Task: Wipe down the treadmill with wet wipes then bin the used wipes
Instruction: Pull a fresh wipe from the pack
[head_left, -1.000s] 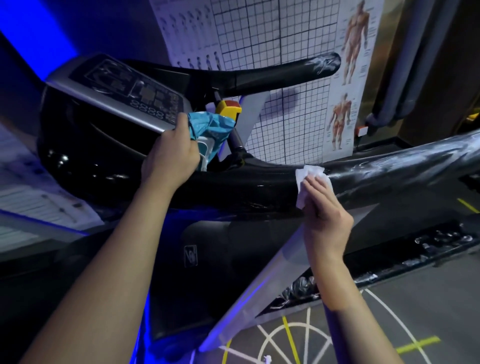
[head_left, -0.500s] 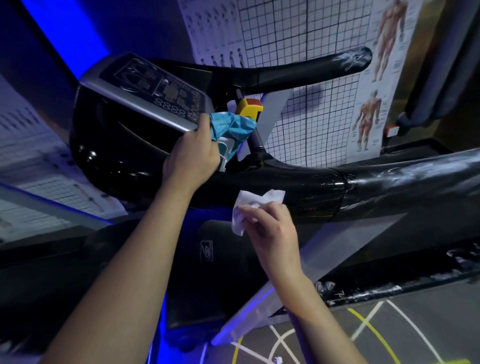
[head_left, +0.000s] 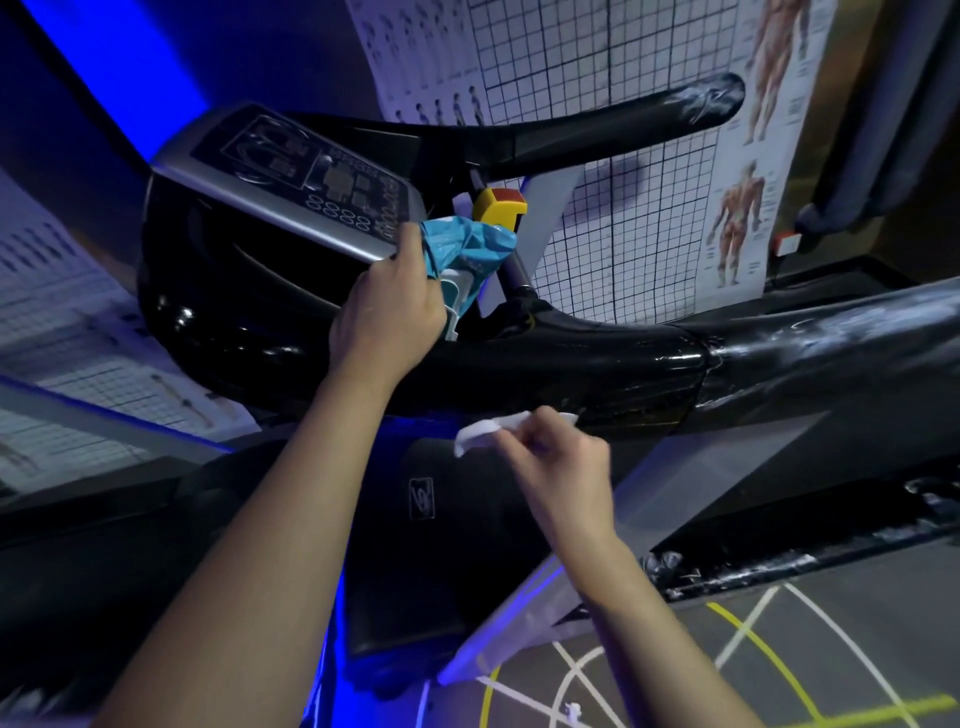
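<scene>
Wet wipe (head_left: 483, 431): small, white and crumpled, just under the black handrail (head_left: 571, 364) of the treadmill. It is hard to tell if they touch.
Right hand (head_left: 561, 467): the fingers are curled and pinch the wipe, which sticks out at 10 o'clock.
Left hand (head_left: 389, 306): wrapped tight around the blue wipe pack (head_left: 467, 247), at the corner of the console (head_left: 291, 182).
Wipe pack: pokes out at 2 o'clock from the left hand, below the yellow stop button (head_left: 498, 208).
How it handles: the wipe looks light, soft, floppy and damp. It may fold or slip, so it is best bunched in the middle under the fingers.
</scene>
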